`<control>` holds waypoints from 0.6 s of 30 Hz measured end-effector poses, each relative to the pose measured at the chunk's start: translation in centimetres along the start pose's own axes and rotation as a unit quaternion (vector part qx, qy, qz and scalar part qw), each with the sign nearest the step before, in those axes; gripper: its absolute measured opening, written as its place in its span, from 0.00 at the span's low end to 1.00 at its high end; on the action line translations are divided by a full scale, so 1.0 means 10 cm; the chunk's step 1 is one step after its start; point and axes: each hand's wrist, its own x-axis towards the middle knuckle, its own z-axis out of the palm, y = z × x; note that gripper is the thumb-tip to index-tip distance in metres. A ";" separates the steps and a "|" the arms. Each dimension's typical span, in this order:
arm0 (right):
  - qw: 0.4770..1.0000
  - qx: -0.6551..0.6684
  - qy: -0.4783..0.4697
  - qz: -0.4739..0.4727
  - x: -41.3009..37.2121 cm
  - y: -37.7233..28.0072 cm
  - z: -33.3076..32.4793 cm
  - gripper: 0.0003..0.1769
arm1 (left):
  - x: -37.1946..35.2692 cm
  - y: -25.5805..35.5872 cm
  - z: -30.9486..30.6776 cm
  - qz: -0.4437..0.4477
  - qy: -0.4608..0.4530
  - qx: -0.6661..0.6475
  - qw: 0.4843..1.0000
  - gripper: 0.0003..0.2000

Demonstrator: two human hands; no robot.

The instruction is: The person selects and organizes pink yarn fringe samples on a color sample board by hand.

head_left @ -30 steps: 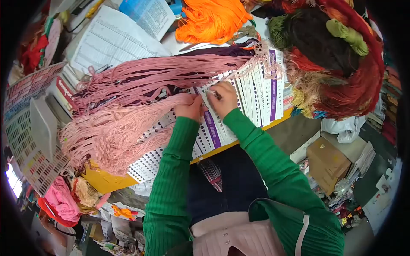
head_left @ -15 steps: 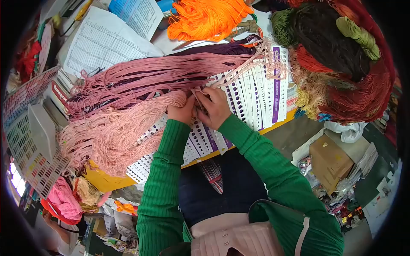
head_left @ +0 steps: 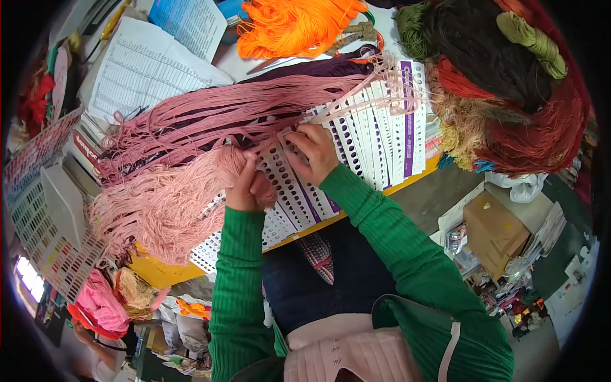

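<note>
My left hand (head_left: pixel 243 186) is closed round the gathered end of a light pink thread skein (head_left: pixel 172 207), whose loose strands spread to the left. My right hand (head_left: pixel 316 153) is closed, thumb against fingers, on pink strands above the cards. White punched cards (head_left: pixel 375 127) with rows of holes and purple bands lie fanned out under both hands. Across their upper part stretches a darker pink thread bundle (head_left: pixel 254 99), with deep purple thread (head_left: pixel 299 70) behind it. Pale pink strands (head_left: pixel 401 89) are looped through holes at the cards' far right.
Orange thread (head_left: pixel 299 25) and printed sheets (head_left: pixel 143 70) lie at the back. A heap of dark, red and green skeins (head_left: pixel 509 83) stands at right. White plastic baskets (head_left: pixel 48 210) flank the left side. The yellow table edge (head_left: pixel 159 264) runs in front of me.
My left hand has moved left and slightly down, away from my right hand, with the light pink skein bunched in it. My right hand has stayed nearly in place above the cards.
</note>
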 end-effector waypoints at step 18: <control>0.991 -0.068 -0.069 0.096 0.17 -0.07 0.05 0.23 | 0.02 1.32 -2.04 0.010 -0.088 0.371 0.925 0.22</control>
